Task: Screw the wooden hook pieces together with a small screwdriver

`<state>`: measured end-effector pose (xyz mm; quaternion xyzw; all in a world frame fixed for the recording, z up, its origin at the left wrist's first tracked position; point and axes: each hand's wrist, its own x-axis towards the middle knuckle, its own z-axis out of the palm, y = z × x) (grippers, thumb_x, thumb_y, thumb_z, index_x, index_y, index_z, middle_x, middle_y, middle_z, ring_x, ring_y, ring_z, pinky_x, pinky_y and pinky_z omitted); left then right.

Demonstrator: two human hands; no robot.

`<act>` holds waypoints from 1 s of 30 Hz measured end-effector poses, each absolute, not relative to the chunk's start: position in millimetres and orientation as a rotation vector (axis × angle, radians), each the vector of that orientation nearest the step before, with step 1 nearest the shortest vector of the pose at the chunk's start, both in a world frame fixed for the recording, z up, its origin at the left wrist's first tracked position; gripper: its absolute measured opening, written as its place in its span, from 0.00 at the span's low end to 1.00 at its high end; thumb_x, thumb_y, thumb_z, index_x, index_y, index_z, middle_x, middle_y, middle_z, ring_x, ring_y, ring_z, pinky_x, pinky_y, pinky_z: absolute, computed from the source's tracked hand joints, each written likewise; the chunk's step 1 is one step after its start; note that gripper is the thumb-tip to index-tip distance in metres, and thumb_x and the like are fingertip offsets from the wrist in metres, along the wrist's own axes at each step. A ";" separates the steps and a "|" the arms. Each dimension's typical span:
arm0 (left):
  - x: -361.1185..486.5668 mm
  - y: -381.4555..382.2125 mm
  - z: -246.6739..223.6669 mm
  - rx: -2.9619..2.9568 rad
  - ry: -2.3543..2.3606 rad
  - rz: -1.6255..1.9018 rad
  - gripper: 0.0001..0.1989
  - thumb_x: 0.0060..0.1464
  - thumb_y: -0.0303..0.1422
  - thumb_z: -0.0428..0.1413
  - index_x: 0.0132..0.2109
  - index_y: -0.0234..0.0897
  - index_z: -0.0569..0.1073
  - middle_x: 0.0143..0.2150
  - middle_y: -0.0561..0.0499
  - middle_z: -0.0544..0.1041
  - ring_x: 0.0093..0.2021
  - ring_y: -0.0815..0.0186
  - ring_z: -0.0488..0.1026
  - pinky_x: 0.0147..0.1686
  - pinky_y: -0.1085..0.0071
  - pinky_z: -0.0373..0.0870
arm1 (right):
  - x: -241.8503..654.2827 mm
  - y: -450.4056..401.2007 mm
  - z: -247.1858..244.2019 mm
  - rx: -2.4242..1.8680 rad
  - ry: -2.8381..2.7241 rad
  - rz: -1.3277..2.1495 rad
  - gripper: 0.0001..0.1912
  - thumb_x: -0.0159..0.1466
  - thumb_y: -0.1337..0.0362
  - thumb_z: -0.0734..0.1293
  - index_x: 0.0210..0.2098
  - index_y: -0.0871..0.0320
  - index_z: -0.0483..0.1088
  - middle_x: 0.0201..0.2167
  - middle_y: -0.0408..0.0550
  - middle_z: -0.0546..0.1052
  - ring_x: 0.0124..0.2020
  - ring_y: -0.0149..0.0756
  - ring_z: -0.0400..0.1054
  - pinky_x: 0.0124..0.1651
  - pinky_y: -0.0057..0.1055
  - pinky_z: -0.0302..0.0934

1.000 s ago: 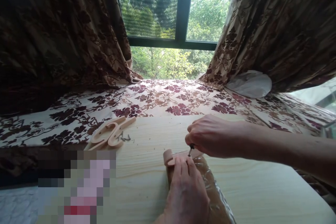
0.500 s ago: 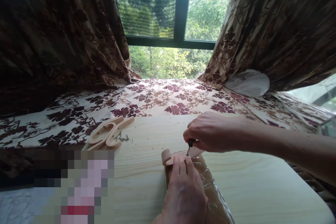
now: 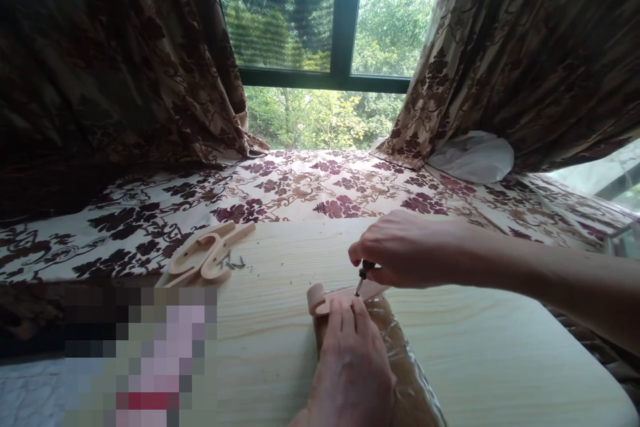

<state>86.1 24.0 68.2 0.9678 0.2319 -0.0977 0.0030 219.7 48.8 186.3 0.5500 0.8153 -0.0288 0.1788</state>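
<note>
A: Where is this, in the head view?
B: A pale wooden tabletop (image 3: 500,347) beneath both hands; beyond them, a floral cloth (image 3: 300,203) runs toward a dark window frame (image 3: 342,33), with trees outside and patterned curtains (image 3: 550,47) on either side; a white bag (image 3: 473,159) rests beyond the right forearm.

A: And the edges?
B: The tabletop's far edge meets the cloth just past the right hand (image 3: 395,253); its right edge curves away toward the near corner, below the right forearm; bare wood spreads on both sides of the left hand (image 3: 353,360). Curved wooden pieces (image 3: 213,257) and loose screws (image 3: 237,261) lie well to its left, near a pixelated patch.

A: The hands themselves?
B: The left presses down, fingers close together, its thumb hidden; whether it pinches, one cannot tell. The right is curled around the dark handle of a screwdriver (image 3: 359,283), shaft slanting down to the left fingertips.

A: What lies under them?
B: A wooden hook (image 3: 317,299), pale and smooth, its rounded end showing left of the left fingertips; it lies across the far end of a brown block (image 3: 410,373) in shiny clear wrap.
</note>
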 end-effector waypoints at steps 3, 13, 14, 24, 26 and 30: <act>86.1 23.3 68.1 3.060 0.726 -0.311 0.26 0.59 0.39 0.46 0.56 0.19 0.67 0.58 0.24 0.63 0.58 0.38 0.61 0.56 0.44 0.57 | 218.4 47.8 189.6 1.495 2.328 -0.077 0.10 0.56 0.72 0.62 0.33 0.58 0.74 0.25 0.46 0.76 0.24 0.31 0.64 0.23 0.30 0.44; 86.7 23.5 66.8 3.059 0.761 -0.237 0.27 0.57 0.42 0.51 0.54 0.20 0.68 0.57 0.24 0.64 0.57 0.40 0.63 0.56 0.46 0.57 | 226.0 52.1 177.8 1.514 2.378 -0.115 0.10 0.58 0.69 0.61 0.33 0.59 0.75 0.24 0.48 0.76 0.22 0.31 0.61 0.23 0.30 0.44; 86.4 23.3 66.7 3.061 0.758 -0.223 0.27 0.56 0.42 0.51 0.54 0.21 0.69 0.57 0.24 0.65 0.57 0.40 0.63 0.56 0.46 0.57 | 226.0 52.0 178.6 1.526 2.371 -0.118 0.10 0.58 0.69 0.61 0.33 0.59 0.75 0.24 0.48 0.76 0.22 0.31 0.61 0.23 0.30 0.44; 85.0 23.2 62.2 3.111 0.750 -0.165 0.26 0.57 0.39 0.50 0.53 0.20 0.70 0.56 0.26 0.67 0.55 0.41 0.65 0.55 0.46 0.60 | 220.7 50.6 183.9 1.443 2.397 -0.159 0.11 0.58 0.72 0.60 0.33 0.60 0.74 0.24 0.48 0.75 0.22 0.30 0.61 0.23 0.30 0.44; 85.0 23.5 62.8 3.104 0.762 -0.193 0.26 0.57 0.40 0.50 0.54 0.21 0.69 0.56 0.27 0.67 0.56 0.41 0.65 0.55 0.46 0.59 | 222.0 52.0 180.3 1.470 2.419 -0.151 0.11 0.59 0.71 0.60 0.33 0.60 0.74 0.24 0.47 0.75 0.22 0.30 0.61 0.24 0.30 0.45; 84.9 24.0 64.8 3.044 0.745 -0.232 0.27 0.58 0.41 0.49 0.55 0.21 0.68 0.58 0.26 0.64 0.58 0.41 0.62 0.57 0.46 0.56 | 225.4 53.3 177.8 1.545 2.401 -0.124 0.11 0.59 0.68 0.60 0.32 0.60 0.74 0.23 0.47 0.75 0.21 0.30 0.59 0.23 0.29 0.44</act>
